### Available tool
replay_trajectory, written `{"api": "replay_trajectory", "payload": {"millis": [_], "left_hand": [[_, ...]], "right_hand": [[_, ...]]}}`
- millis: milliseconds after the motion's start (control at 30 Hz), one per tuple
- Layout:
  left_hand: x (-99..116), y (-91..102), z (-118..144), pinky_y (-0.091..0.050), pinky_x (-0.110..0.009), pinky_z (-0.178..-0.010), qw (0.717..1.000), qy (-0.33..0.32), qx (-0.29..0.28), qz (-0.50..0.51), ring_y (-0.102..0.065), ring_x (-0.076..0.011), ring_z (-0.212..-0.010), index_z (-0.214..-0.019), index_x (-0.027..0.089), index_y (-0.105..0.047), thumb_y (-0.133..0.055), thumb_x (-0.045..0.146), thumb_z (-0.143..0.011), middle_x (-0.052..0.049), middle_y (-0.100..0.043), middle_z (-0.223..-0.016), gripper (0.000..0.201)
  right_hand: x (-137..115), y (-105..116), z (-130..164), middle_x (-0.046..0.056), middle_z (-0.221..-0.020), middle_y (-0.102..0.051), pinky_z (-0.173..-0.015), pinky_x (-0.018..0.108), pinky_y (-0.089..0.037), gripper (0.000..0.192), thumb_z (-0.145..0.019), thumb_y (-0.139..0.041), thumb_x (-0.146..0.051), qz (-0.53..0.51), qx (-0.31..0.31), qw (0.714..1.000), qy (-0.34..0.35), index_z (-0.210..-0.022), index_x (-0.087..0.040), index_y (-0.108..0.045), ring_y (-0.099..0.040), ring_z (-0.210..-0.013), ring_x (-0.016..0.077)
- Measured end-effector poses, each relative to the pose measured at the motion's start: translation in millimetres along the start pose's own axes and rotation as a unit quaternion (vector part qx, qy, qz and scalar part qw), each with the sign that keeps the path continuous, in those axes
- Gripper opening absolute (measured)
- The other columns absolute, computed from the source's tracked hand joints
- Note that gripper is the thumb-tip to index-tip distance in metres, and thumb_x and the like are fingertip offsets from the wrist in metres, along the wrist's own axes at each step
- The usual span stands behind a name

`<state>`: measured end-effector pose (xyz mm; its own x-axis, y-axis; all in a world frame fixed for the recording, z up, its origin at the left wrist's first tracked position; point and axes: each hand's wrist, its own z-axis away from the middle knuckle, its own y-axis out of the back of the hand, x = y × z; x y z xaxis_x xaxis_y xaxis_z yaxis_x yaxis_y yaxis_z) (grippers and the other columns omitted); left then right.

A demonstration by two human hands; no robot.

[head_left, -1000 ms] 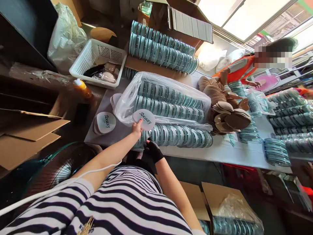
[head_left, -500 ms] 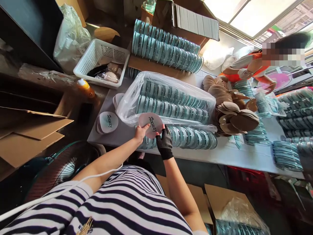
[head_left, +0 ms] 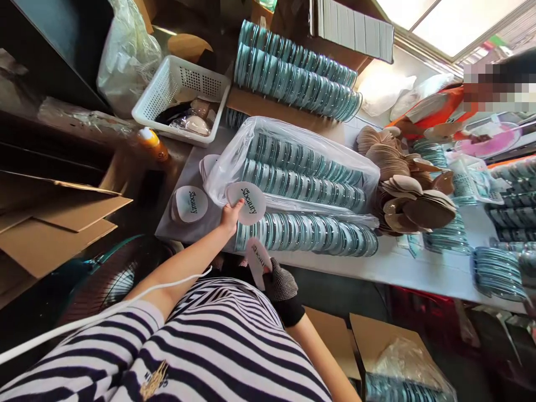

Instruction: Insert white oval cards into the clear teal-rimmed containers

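At the near edge of the white table [head_left: 402,265], left hand [head_left: 230,215], bare, fingers closed on the lower rim of a round white printed card [head_left: 247,202], held flat above the near row of teal-rimmed discs [head_left: 310,231]. Right hand [head_left: 280,283], in a dark knit glove, pinches a second printed card [head_left: 257,261] by its edge, tilted, just below the table edge and close to the striped shirt [head_left: 218,346]. Left of the held card, a short stack of printed cards [head_left: 190,204] lies on the table. Behind it, a clear plastic bag [head_left: 288,159] holds two rows of the same discs on edge. Further back-left of the bag, a white perforated basket [head_left: 180,92] contains small wrapped items; contents not legible. Right of the bag, a loose heap of tan round pads [head_left: 408,192].
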<state>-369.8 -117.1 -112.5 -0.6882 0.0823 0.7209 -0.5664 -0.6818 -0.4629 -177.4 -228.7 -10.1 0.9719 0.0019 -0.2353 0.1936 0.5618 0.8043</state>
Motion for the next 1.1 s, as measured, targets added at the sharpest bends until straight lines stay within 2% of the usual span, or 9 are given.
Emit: {"api": "replay_trajectory", "payload": {"millis": [100,233,400,500,600,700,800,967,1100], "left_hand": [[-1.5,3.4,-5.0,-0.052,-0.03,-0.073,1.0,0.003,-0.026,0.012,-0.065,-0.0176,-0.076,-0.091,0.013,-0.067,-0.085,0.038,-0.057,-0.007,-0.072,-0.086,0.046],[-9.6,2.1,-1.4,-0.053,-0.032,-0.074,0.999,0.003,-0.031,0.006,-0.066,-0.0187,-0.078,-0.093,0.013,-0.066,-0.084,0.041,-0.056,-0.008,-0.072,-0.089,0.049],[-5.9,8.9,-4.4,-0.054,-0.035,-0.078,1.0,-0.028,-0.013,-0.002,-0.067,-0.0204,-0.083,-0.096,0.013,-0.066,-0.079,0.041,-0.064,-0.01,-0.072,-0.094,0.045],[17.3,35.6,-18.8,-0.054,-0.036,-0.082,0.99,-0.109,0.058,-0.068,-0.068,-0.0213,-0.086,-0.097,0.013,-0.064,-0.076,0.04,-0.069,-0.011,-0.071,-0.097,0.04],[48.8,78.4,-38.0,-0.051,-0.038,-0.091,0.941,-0.19,0.159,-0.229,-0.065,-0.024,-0.1,-0.111,0.014,-0.059,-0.079,0.026,-0.065,-0.012,-0.068,-0.108,0.051],[71.5,120.3,-55.9,-0.044,-0.044,-0.103,0.879,-0.213,0.216,-0.368,-0.057,-0.0294,-0.119,-0.133,0.016,-0.047,-0.081,0.017,-0.062,-0.016,-0.059,-0.128,0.079],[79.9,148.5,-71.4,-0.041,-0.046,-0.106,0.861,-0.21,0.266,-0.38,-0.054,-0.0313,-0.123,-0.137,0.016,-0.044,-0.079,0.015,-0.064,-0.017,-0.056,-0.133,0.081],[82.0,165.0,-86.7,-0.051,-0.037,-0.094,0.869,-0.192,0.355,-0.287,-0.058,-0.0243,-0.118,-0.141,0.011,-0.033,-0.056,0.017,-0.085,-0.022,-0.052,-0.136,0.06],[77.9,166.5,-81.6,-0.046,-0.04,-0.101,0.869,-0.183,0.322,-0.327,-0.057,-0.0265,-0.118,-0.137,0.012,-0.042,-0.072,0.015,-0.073,-0.019,-0.057,-0.13,0.07]], "right_hand": [[-23.7,-16.8,-6.1,0.01,-0.099,-0.072,-0.069,0.029,-0.047,0.041,-0.092,-0.041,-0.026,0.061,-0.044,0.997,0.007,-0.132,-0.025,-0.053,-0.069,-0.088,0.024],[-54.9,-33.3,-50.3,0.012,-0.1,-0.072,-0.071,0.031,-0.047,0.043,-0.091,-0.044,-0.023,0.073,-0.069,0.995,0.006,-0.134,-0.023,-0.048,-0.069,-0.091,0.0252],[-52.1,-48.2,-70.0,0.01,-0.096,-0.071,-0.068,0.029,-0.044,0.034,-0.098,-0.037,-0.039,0.047,-0.024,0.999,0.003,-0.123,-0.02,-0.05,-0.069,-0.086,0.0229],[-36.7,-54.5,-64.1,0.006,-0.088,-0.07,-0.062,0.026,-0.037,0.029,-0.099,-0.033,-0.04,0.026,-0.003,1.0,0.012,-0.112,-0.021,-0.052,-0.067,-0.078,0.0196],[-27.6,-56.1,-61.2,0.004,-0.086,-0.069,-0.058,0.024,-0.031,0.024,-0.098,-0.037,-0.037,0.005,0.011,1.0,0.007,-0.108,-0.022,-0.053,-0.065,-0.075,0.0176],[-27.6,-52.4,-62.0,0.004,-0.089,-0.069,-0.057,0.023,-0.027,0.019,-0.097,-0.041,-0.032,-0.018,0.012,1.0,-0.003,-0.104,-0.022,-0.055,-0.063,-0.075,0.0148],[-30.0,-46.5,-63.0,0.004,-0.091,-0.069,-0.056,0.023,-0.025,0.014,-0.094,-0.045,-0.027,-0.026,0.008,1.0,-0.005,-0.101,-0.021,-0.056,-0.062,-0.074,0.0137],[-31.0,-39.4,-63.1,0.003,-0.093,-0.07,-0.056,0.024,-0.025,0.012,-0.092,-0.049,-0.024,-0.026,-0.015,0.999,-0.024,-0.1,-0.021,-0.057,-0.063,-0.078,0.0144],[-31.5,-36.9,-63.2,0.003,-0.093,-0.07,-0.056,0.024,-0.025,0.013,-0.092,-0.047,-0.024,-0.019,-0.019,0.999,-0.023,-0.1,-0.021,-0.057,-0.063,-0.078,0.0143]]}}
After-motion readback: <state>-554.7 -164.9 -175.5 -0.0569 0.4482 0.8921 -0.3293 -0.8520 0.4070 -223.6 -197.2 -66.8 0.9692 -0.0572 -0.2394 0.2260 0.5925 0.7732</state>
